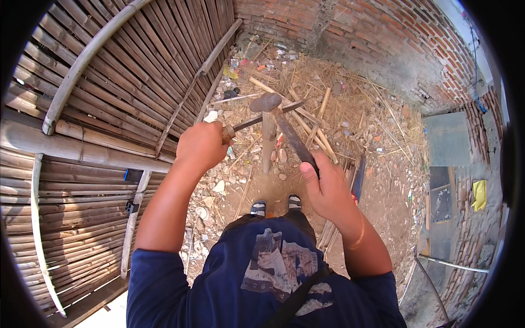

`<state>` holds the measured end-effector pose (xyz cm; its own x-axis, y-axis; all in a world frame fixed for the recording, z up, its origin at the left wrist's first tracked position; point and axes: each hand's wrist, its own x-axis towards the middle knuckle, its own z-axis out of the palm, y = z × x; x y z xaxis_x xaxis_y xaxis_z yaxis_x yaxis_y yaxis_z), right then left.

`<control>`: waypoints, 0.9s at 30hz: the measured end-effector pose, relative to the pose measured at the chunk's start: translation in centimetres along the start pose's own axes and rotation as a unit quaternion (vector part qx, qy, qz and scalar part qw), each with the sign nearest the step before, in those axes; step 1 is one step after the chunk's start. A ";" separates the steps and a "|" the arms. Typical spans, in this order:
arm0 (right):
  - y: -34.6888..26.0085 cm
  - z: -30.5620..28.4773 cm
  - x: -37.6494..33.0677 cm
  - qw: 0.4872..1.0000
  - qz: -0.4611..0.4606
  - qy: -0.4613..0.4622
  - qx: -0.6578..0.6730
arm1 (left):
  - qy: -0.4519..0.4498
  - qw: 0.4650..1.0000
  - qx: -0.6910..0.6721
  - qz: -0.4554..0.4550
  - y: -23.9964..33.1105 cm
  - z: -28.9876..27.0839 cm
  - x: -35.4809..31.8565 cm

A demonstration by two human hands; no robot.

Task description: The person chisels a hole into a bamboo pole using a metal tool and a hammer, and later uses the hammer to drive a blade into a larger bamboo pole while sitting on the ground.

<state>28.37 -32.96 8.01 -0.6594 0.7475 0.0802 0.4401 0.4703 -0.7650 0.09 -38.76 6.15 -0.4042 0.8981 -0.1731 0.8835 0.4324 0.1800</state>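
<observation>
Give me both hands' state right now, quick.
Left hand: closed around the wooden handle of a hammer.
Right hand: closed on a dark blade set against an upright wooden stake.

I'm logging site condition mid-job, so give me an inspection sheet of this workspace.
Surface: bare dirt ground strewn with stones and straw.
Job's things: hammer held over an upright wooden stake; long dark blade laid against the stake top.
Clutter: bamboo offcuts, scraps of litter.
Grippers: left hand closed on the hammer handle; right hand closed on the blade handle.
Cables: nothing seen.
Surroundings: bamboo slat fence on the left, brick wall beyond.
</observation>
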 end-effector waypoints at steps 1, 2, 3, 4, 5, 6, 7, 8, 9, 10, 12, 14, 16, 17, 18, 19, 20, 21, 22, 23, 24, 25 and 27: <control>-0.7 -0.2 -0.1 0.999 -0.015 0.041 0.019 | -0.001 1.000 -0.002 0.002 0.1 0.0 0.0; -0.7 0.3 -0.2 0.997 -0.022 0.065 0.021 | -0.002 1.000 -0.004 0.003 0.2 0.0 0.0; -0.3 0.9 -0.3 0.995 -0.028 0.089 0.023 | -0.009 1.000 -0.002 0.002 0.5 -0.1 -0.1; 0.2 1.6 -0.3 0.992 -0.035 0.115 0.024 | -0.014 1.000 -0.001 0.002 1.0 -0.4 -0.2; 1.8 2.9 -0.4 0.995 -0.028 0.085 -0.043 | -0.017 1.000 0.002 0.002 1.3 -0.6 -0.2; 3.0 3.8 -0.4 0.997 -0.014 0.052 -0.054 | -0.008 1.000 -0.005 0.006 1.1 -0.1 -0.1; 3.2 4.3 0.0 0.998 -0.004 0.016 -0.064 | 0.003 1.000 -0.012 0.006 0.9 0.6 -0.1; 3.2 4.4 0.3 0.997 0.007 -0.019 -0.074 | 0.014 1.000 -0.019 0.007 0.7 1.1 -0.1; 3.1 3.6 0.3 0.998 -0.002 -0.015 -0.056 | 0.014 1.000 -0.019 0.004 0.5 1.3 -0.1; 1.3 2.1 0.4 0.999 -0.006 -0.019 -0.036 | 0.007 1.000 -0.021 -0.002 0.4 1.6 -0.5; -0.6 0.7 -0.1 1.000 -0.022 0.018 0.002 | 0.001 1.000 -0.021 -0.008 0.6 2.0 -0.8; -1.5 0.4 -0.7 0.994 -0.047 0.087 0.035 | 0.003 1.000 -0.025 -0.015 0.9 1.6 -0.6; 1.0 2.4 -1.1 0.998 -0.023 0.049 -0.021 | -0.005 0.999 -0.032 -0.011 1.1 1.4 -0.6; 2.9 4.0 -1.2 0.998 0.012 -0.003 -0.065 | -0.009 0.999 -0.035 -0.008 1.2 1.4 -0.6; 3.9 4.9 -1.2 0.992 0.044 -0.056 -0.105 | -0.012 0.999 -0.029 -0.015 1.3 1.6 -0.6; 3.6 4.7 -1.1 0.996 0.031 -0.047 -0.071 | -0.018 0.999 -0.026 -0.021 1.1 1.9 -0.7; 2.9 4.0 -0.7 0.997 0.016 -0.041 -0.060 | -0.019 0.999 -0.021 -0.029 0.8 2.1 -0.6; 1.8 2.6 -0.5 0.998 0.002 -0.034 -0.050 | -0.010 0.999 -0.017 -0.033 0.4 2.1 -0.5; 0.7 1.4 -0.8 0.999 -0.006 -0.029 -0.039 | -0.008 0.999 -0.014 -0.036 0.1 2.4 -0.8; -0.1 0.3 -0.8 1.000 -0.019 0.000 -0.025 | -0.003 0.999 -0.011 -0.037 0.0 2.6 -0.7; -0.8 -0.8 -0.9 0.999 -0.032 0.030 -0.011 | -0.009 0.999 -0.012 -0.035 0.2 2.5 -0.6; -1.2 -1.7 -1.1 0.997 -0.045 0.057 0.004 | -0.017 0.999 -0.013 -0.034 0.5 2.2 -0.8; -0.7 -3.7 -0.9 0.991 -0.040 0.129 -0.001 | -0.025 0.999 -0.016 -0.030 0.8 1.8 -1.0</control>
<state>30.92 -32.21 10.82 -0.5147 0.8026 0.3017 0.3943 0.5340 -0.7480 1.63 -39.41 4.77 -0.4427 0.8662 -0.2317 0.8503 0.4876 0.1981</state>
